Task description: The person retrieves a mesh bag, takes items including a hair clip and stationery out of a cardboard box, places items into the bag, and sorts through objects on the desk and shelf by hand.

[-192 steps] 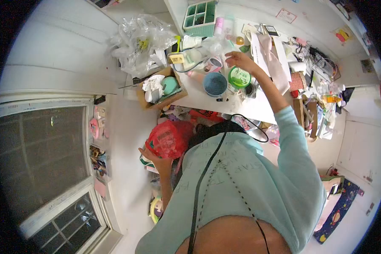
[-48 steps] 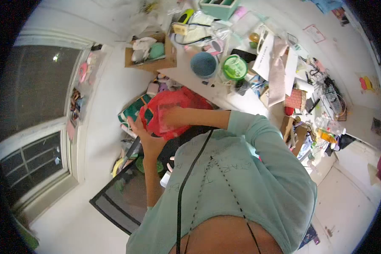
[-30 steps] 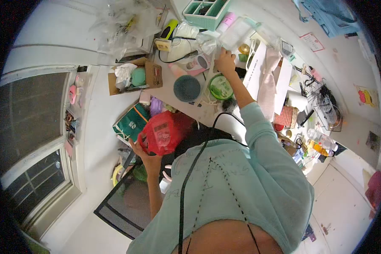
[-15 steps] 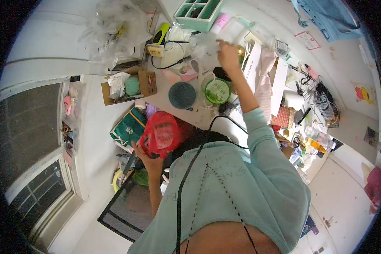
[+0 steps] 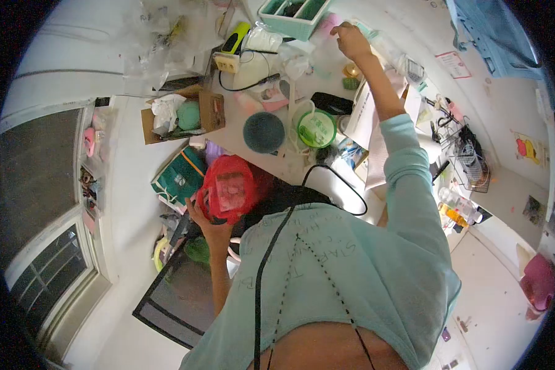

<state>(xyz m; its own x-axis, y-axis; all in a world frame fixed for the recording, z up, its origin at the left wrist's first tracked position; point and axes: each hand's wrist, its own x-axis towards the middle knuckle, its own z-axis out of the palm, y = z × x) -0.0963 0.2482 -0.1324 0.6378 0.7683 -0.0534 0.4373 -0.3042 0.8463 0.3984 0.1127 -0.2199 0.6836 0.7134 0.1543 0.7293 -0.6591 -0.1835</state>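
At the left, my left hand (image 5: 211, 221) is closed on the side of a red plastic bag (image 5: 228, 188), with a pale printed patch on its front. A dark green bag (image 5: 180, 175) with an orange stripe lies just beyond those fingers. My right hand (image 5: 353, 43) is stretched over the far part of the table, its fingers bent and slightly apart, with nothing visible in them. Closest to its fingertips is a pink bottle (image 5: 331, 21), partly overlapped by a clear plastic item. A small gold-lidded jar (image 5: 351, 69) stands below the hand.
A cardboard box (image 5: 213, 112) holds a green ball-like item. On the table (image 5: 228, 137) are a dark round container (image 5: 264, 132), a green-lidded tub (image 5: 316, 129), a black case (image 5: 332, 103) and a mint organizer (image 5: 293, 26). A black mesh-sided item (image 5: 182, 296) lies at lower left.
My right hand has moved farther out and to the right, toward the pink bottle, and the black case is now uncovered. My left hand still grips the red bag.
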